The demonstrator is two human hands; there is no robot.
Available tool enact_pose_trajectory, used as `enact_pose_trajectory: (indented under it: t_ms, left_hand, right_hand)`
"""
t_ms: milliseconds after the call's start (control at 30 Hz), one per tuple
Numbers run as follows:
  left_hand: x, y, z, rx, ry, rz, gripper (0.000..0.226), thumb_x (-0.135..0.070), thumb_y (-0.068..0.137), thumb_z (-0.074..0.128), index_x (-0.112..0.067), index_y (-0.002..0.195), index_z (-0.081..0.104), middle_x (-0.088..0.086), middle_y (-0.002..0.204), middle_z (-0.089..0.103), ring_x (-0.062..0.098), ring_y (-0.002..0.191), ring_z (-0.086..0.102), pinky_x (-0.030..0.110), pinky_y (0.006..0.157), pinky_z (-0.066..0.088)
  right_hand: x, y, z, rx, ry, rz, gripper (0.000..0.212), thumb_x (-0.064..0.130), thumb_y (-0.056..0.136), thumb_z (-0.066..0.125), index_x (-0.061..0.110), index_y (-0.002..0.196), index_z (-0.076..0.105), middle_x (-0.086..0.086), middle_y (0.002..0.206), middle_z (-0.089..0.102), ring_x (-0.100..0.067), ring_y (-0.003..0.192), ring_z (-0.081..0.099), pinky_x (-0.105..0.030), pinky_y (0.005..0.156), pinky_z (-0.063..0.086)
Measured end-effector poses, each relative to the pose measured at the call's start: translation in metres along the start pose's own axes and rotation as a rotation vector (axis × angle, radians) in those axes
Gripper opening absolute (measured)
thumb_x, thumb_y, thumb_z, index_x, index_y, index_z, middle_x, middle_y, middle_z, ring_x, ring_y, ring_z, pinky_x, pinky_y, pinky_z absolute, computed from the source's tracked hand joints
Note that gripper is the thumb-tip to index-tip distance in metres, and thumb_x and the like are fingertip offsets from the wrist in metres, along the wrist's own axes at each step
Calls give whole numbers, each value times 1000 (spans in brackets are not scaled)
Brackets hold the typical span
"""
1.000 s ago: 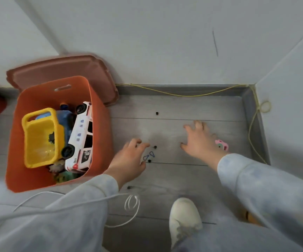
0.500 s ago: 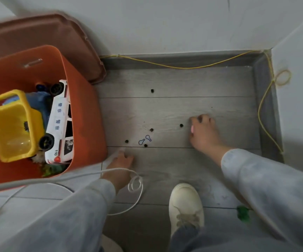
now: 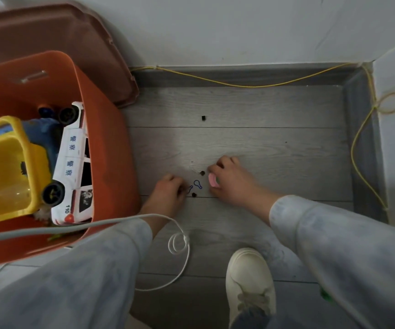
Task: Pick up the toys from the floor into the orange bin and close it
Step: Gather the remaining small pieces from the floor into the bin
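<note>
While curled, right hand (image 3: 230, 180) grips pink toy (image 3: 213, 180)

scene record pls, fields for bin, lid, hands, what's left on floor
bin: orange bin, open, holds white police car and yellow bucket
lid: brown lid off, leaning behind bin
left hand: left hand on floor, fingers at blue clips
right hand: right hand curled around pink toy
floor: small black pieces near and between hands
</note>
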State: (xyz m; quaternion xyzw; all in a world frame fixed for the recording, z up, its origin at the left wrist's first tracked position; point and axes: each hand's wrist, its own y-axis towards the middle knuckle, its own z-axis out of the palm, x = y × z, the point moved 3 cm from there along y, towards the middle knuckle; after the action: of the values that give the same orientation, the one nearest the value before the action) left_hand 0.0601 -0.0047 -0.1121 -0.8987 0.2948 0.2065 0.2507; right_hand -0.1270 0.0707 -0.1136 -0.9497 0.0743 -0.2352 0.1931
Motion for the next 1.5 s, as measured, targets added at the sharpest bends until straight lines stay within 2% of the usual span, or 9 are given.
enact_pose_trajectory:
  t_ms: [67, 167, 233, 400, 567, 800, 1100, 1300, 1500]
  left_hand:
    - [-9, 5, -3, -58, -33, 39, 35, -14, 75, 81, -11, 108, 69, 14, 104, 56, 19, 86, 55, 10, 81, 40]
    - [-8, -1, -8, -99, 217, 19, 75, -46, 65, 83, -24, 131, 54, 12, 124, 44, 28, 112, 44, 36, 89, 46]
    - [3, -5, -7, -18, 306, -77, 85, -52, 67, 81, -28, 141, 45, 11, 129, 39, 29, 116, 41, 39, 95, 47]
    - [11, -2, 2, 37, -13, -107, 55, -22, 81, 76, -21, 133, 56, 8, 118, 42, 22, 92, 57, 36, 88, 52]
    - [6, 4, 8, 14, -47, -1, 34, -10, 74, 77, -5, 107, 68, 14, 106, 52, 26, 85, 60, 33, 80, 52]
    - [8, 13, 11, 67, -23, 102, 17, -7, 72, 80, -10, 88, 74, 14, 87, 59, 32, 70, 63, 39, 66, 56]
    - [-6, 18, 14, 177, 38, 73, 10, -4, 72, 67, -10, 80, 71, 13, 88, 65, 33, 81, 65, 37, 74, 54]
    - [-9, 14, 21, 177, 95, 80, 15, -4, 74, 61, -11, 86, 65, 15, 91, 61, 36, 83, 60, 40, 73, 53]
    - [-1, 7, 25, 143, 112, 133, 17, 2, 68, 70, -11, 77, 63, 11, 82, 57, 34, 78, 57, 41, 67, 53]
  right_hand:
    - [7, 5, -1, 6, 17, -23, 60, 44, 83, 71, 18, 134, 54, -8, 130, 45, -30, 122, 37, -40, 98, 45]
    - [18, 9, -1, 34, 9, -55, 78, 54, 75, 75, 21, 140, 46, -7, 138, 38, -29, 126, 34, -41, 99, 47]
    - [28, 11, 2, 67, -48, -91, 87, 57, 73, 76, 24, 144, 38, -7, 142, 33, -28, 129, 32, -39, 99, 46]
    - [45, 18, 9, 52, -126, -137, 82, 55, 73, 76, 27, 141, 39, -8, 141, 34, -30, 127, 32, -40, 89, 52]
    - [50, 22, 11, 63, -134, -153, 52, 44, 88, 65, 20, 132, 51, -9, 135, 42, -36, 122, 38, -41, 86, 52]
    - [33, 25, 3, 0, -40, -105, 21, 24, 89, 56, 16, 108, 59, -7, 112, 58, -31, 103, 48, -34, 77, 42]
    - [19, 23, -9, -16, 0, -19, 11, 18, 88, 54, 20, 99, 56, 0, 101, 61, -26, 94, 55, -30, 67, 33]
    - [11, 25, -11, -99, 114, 40, 11, 12, 86, 54, 17, 91, 62, -5, 93, 61, -31, 83, 62, -33, 65, 44]
    - [10, 26, -18, -197, 108, -28, 15, 6, 86, 54, 13, 95, 64, -7, 108, 59, -33, 82, 63, -37, 69, 51]
